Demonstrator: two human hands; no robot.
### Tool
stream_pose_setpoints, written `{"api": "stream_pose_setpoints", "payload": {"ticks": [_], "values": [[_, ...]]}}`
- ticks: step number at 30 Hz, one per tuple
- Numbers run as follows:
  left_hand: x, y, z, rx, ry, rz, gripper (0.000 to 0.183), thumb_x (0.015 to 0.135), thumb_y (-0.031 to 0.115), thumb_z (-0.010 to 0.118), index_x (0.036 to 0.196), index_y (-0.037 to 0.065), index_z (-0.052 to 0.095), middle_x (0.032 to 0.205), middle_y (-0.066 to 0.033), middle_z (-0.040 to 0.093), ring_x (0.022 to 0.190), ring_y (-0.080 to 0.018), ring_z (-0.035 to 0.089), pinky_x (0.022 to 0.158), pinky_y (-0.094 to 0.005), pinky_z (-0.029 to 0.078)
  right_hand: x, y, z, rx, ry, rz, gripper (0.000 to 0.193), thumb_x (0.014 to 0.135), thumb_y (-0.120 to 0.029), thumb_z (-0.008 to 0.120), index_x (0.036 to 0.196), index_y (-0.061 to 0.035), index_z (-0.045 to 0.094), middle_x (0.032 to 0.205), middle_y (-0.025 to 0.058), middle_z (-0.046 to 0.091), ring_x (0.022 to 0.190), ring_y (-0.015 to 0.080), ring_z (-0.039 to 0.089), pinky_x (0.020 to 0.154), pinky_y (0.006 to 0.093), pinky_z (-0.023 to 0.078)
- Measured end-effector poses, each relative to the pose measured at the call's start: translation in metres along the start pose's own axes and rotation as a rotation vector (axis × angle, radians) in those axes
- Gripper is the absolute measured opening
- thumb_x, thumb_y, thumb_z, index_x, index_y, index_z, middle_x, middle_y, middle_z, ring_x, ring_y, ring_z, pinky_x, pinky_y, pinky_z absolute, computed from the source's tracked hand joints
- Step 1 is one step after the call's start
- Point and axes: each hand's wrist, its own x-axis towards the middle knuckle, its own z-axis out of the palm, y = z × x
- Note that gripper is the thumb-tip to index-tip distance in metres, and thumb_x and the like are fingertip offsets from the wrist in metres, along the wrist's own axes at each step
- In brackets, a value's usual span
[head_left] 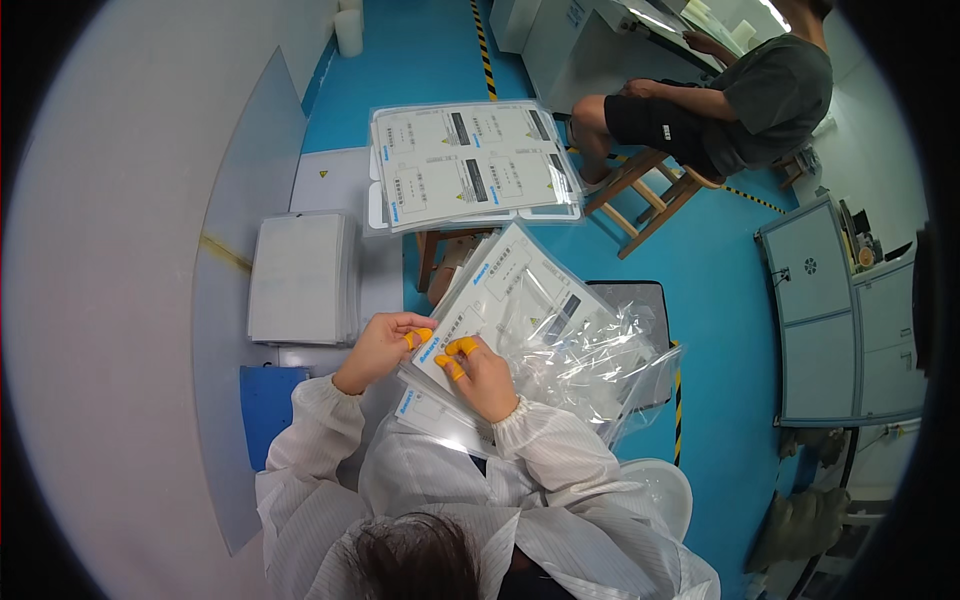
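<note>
A stack of printed label sheets [490, 290], white with blue and black print and a glossy clear surface, lies slanted over my lap. My left hand [385, 348] is closed at its left edge, fingertips pinching the sheet's border. Over the same edge my right hand [480, 380] is closed too, thumb and fingers pressed together; what lies between them is too small to make out. Orange finger cots [462, 346] cover fingertips on both hands. Crumpled clear plastic film [590, 365] spreads over the sheets' right side.
Ahead, more printed sheets [470, 165] lie on a stool. To the left stands a stack of pale sheets [300, 280] beside a blue bin [268, 405]. A person [750, 100] sits on a wooden stool at a machine, far right. Grey cabinets [830, 320] line the right.
</note>
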Motion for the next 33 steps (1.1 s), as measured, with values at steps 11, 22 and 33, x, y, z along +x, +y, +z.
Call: {"api": "stream_pose_setpoints", "payload": {"ticks": [11,22,33], "values": [[0.003,0.002,0.0,-0.043,-0.046,-0.001,0.024,0.086,-0.003,0.048,0.106,-0.003,0.061,0.091,-0.0059,0.063,0.07,-0.0036,0.054,0.061,-0.0154,0.043,0.001,-0.016,-0.01,0.053,-0.097,0.09,0.039,0.07,-0.028,0.074,0.092,-0.0021,0.055,0.091,0.0128,0.057,0.073,0.0312,0.061,0.062,0.0372,0.05],[0.008,0.004,0.006,-0.033,0.006,0.033,0.022,0.086,-0.004,0.048,0.105,-0.003,0.06,0.091,-0.0063,0.063,0.065,-0.0036,0.049,0.057,-0.0157,0.041,-0.005,-0.015,-0.008,0.025,-0.152,0.104,0.035,0.068,-0.017,0.074,0.093,0.0006,0.058,0.085,0.0113,0.056,0.074,0.0296,0.059,0.066,0.0316,0.047],[0.012,0.003,0.006,0.021,0.03,0.026,0.024,0.085,-0.006,0.046,0.105,-0.003,0.061,0.094,-0.0076,0.062,0.067,-0.0054,0.051,0.058,-0.0164,0.041,-0.008,-0.016,-0.009,0.147,-0.1,0.009,0.019,0.077,-0.012,0.065,0.089,0.0008,0.059,0.089,0.0134,0.057,0.073,0.0302,0.06,0.063,0.0343,0.048]]}}
